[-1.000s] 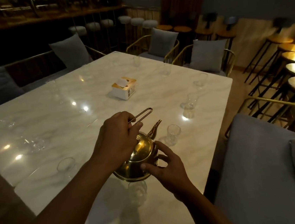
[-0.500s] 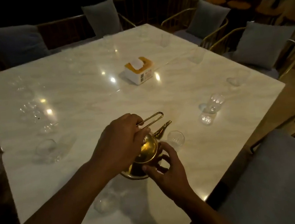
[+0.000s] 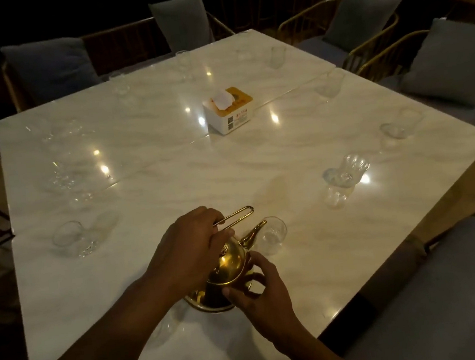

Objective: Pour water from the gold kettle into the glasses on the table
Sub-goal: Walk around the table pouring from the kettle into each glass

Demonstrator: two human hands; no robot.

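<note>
The gold kettle (image 3: 229, 272) is tilted forward over the near part of the white marble table (image 3: 171, 184). My left hand (image 3: 191, 250) grips its wire handle from above. My right hand (image 3: 258, 293) holds the kettle's lower side and base. The spout points at a small clear glass (image 3: 272, 235) standing just beyond it; the spout tip sits at the glass's rim. Another glass (image 3: 166, 330) is partly hidden under my left forearm. Other clear glasses stand around the table, among them one at the left (image 3: 71, 238) and one at the right (image 3: 340, 180).
A white and orange tissue box (image 3: 228, 109) stands mid-table. Several more glasses line the far and right edges. Gold-framed chairs with grey cushions (image 3: 448, 64) surround the table. A grey seat (image 3: 451, 297) is at the near right.
My view has risen and tipped down, showing more of the table. Both hands stay on the kettle, which has tilted further, its spout now at the rim of the glass ahead.
</note>
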